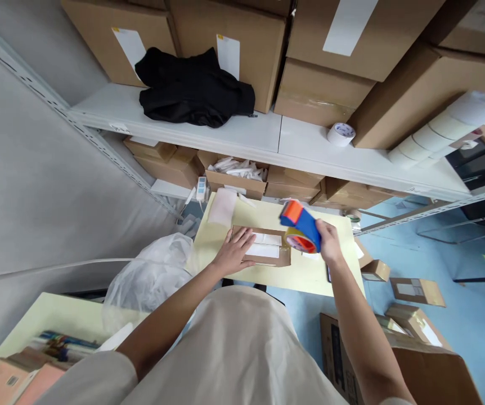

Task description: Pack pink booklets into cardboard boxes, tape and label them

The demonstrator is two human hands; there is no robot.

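Observation:
A small cardboard box [284,257] with white labels on its top lies on the pale yellow table [263,275]. My left hand [236,252] rests on the left end of this box, its fingers spread. My right hand [329,241] is wrapped round a blue and orange tape dispenser [308,225] loaded with a roll of tape. The dispenser is held up over the right end of the box; whether it touches the box I cannot tell. Part of a dark flat object [328,274] shows beside my right forearm at the table's edge.
A shelf [263,132] behind the table carries large cartons, a black garment [196,93] and white rolls [341,135]. A translucent plastic bag [149,275] bulges at the left. Several cartons [417,291] lie on the blue floor at the right. A sheet [223,206] lies on the table's back left.

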